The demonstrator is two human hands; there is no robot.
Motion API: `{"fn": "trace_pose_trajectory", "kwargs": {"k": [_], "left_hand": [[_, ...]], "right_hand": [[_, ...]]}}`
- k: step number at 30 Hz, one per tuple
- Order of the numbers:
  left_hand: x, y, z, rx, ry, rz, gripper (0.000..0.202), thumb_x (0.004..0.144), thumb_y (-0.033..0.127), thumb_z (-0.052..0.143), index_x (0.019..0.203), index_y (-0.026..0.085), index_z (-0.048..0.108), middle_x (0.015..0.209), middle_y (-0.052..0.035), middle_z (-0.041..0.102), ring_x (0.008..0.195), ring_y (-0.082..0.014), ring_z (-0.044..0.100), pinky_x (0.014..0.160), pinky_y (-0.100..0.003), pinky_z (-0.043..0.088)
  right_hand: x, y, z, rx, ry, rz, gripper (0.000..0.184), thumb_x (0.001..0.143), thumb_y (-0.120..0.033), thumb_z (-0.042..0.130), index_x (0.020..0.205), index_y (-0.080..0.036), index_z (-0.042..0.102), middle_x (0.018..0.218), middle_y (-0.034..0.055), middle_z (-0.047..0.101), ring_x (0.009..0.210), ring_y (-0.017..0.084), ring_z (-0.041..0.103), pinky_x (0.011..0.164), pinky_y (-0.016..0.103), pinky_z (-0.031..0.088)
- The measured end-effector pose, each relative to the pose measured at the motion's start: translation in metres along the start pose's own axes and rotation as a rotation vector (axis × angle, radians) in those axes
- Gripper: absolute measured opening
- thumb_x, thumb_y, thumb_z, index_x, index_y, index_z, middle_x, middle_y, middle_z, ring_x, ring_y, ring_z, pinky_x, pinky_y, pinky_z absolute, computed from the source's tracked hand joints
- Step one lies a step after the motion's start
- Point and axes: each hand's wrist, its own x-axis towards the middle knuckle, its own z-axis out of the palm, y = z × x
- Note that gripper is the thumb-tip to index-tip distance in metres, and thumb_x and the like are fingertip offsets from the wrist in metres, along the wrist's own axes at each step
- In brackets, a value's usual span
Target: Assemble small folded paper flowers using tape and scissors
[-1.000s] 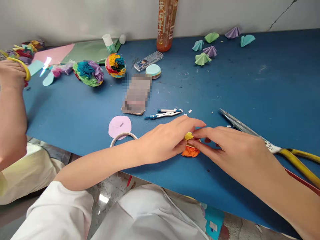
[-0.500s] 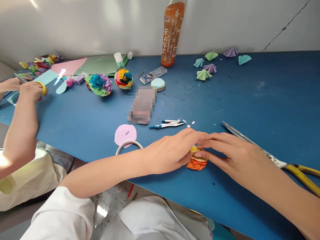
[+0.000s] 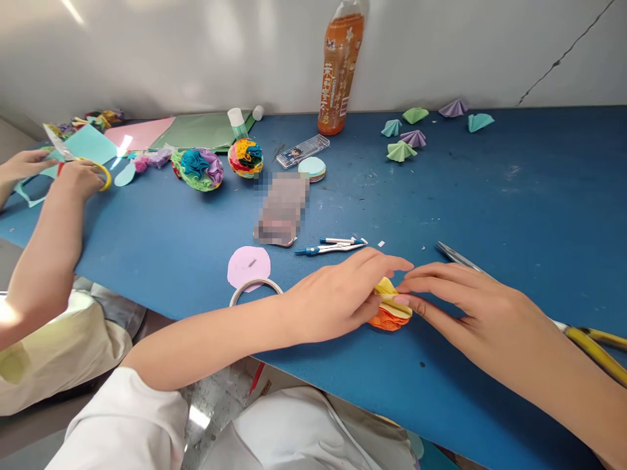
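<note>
A small folded paper flower (image 3: 390,309), yellow on top and orange below, rests on the blue table (image 3: 490,196) near its front edge. My left hand (image 3: 337,297) comes in from the left and pinches its left side. My right hand (image 3: 455,297) comes in from the right, fingertips pressed on the yellow fold. Both hands are closed on the paper piece, and their fingers hide part of it.
Yellow-handled scissors (image 3: 563,323) lie right of my right hand. A blue compass (image 3: 329,245), pink paper circle (image 3: 249,265) and tape ring (image 3: 255,287) lie to the left. Paper balls (image 3: 198,168), a bottle (image 3: 341,65) and folded fans (image 3: 401,150) stand farther back. Another person's hand (image 3: 78,179) cuts paper at far left.
The view has tilted up a little. The yellow layer now stands more upright and shows more between my fingertips. The other person's hands have shifted with their scissors and blue paper.
</note>
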Motion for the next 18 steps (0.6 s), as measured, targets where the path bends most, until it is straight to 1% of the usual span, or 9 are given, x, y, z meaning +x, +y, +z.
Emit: {"fn": "trace_pose_trajectory", "kwargs": {"k": [3,5,8,11,14,18], "left_hand": [[0.001,0.0,0.001,-0.001,0.041,0.0,0.037,0.088,0.012,0.044,0.124,0.022,0.038,0.124,-0.0086,0.053,0.086,-0.0125,0.064,0.077,-0.029,0.056],[0.001,0.001,0.001,0.02,0.069,-0.007,0.034,0.089,0.014,0.045,0.122,0.021,0.04,0.123,-0.0082,0.054,0.086,-0.0125,0.064,0.076,-0.028,0.056],[0.0,0.003,0.0,0.067,0.13,-0.038,0.03,0.09,0.019,0.047,0.12,0.02,0.043,0.117,-0.0075,0.058,0.087,-0.0139,0.064,0.072,-0.029,0.055],[-0.001,0.005,-0.002,0.089,0.183,-0.079,0.028,0.091,0.025,0.049,0.118,0.021,0.046,0.108,-0.0056,0.061,0.085,-0.0137,0.063,0.067,-0.027,0.053],[-0.001,0.007,-0.002,0.083,0.231,-0.093,0.024,0.091,0.027,0.05,0.114,0.021,0.05,0.1,-0.0037,0.063,0.078,-0.0113,0.061,0.065,-0.024,0.051],[-0.001,0.007,-0.002,0.063,0.293,-0.069,0.022,0.089,0.026,0.053,0.11,0.019,0.054,0.096,-0.0029,0.064,0.074,-0.0092,0.058,0.066,-0.022,0.05]], "right_hand": [[0.001,-0.004,-0.001,-0.036,0.044,-0.004,0.01,0.09,-0.023,0.051,0.085,-0.024,0.059,0.085,0.0018,0.069,0.074,0.017,0.066,0.067,0.03,0.053],[0.002,-0.006,-0.002,-0.081,0.083,-0.036,0.005,0.089,-0.022,0.053,0.086,-0.023,0.058,0.084,0.002,0.069,0.074,0.017,0.066,0.068,0.031,0.053],[0.003,-0.008,-0.004,-0.153,0.152,-0.085,0.002,0.087,-0.02,0.056,0.087,-0.022,0.056,0.082,0.0033,0.068,0.072,0.018,0.066,0.065,0.032,0.052],[0.004,-0.009,-0.005,-0.18,0.199,-0.085,0.001,0.087,-0.022,0.056,0.086,-0.022,0.056,0.079,0.0037,0.067,0.07,0.019,0.065,0.062,0.033,0.051],[0.002,-0.012,-0.006,-0.18,0.223,-0.003,0.005,0.088,-0.023,0.055,0.083,-0.022,0.055,0.079,0.0039,0.068,0.072,0.02,0.066,0.065,0.034,0.051],[0.0,-0.016,-0.007,-0.127,0.193,0.135,0.008,0.088,-0.024,0.054,0.08,-0.024,0.056,0.082,0.0033,0.069,0.078,0.02,0.067,0.07,0.035,0.052]]}}
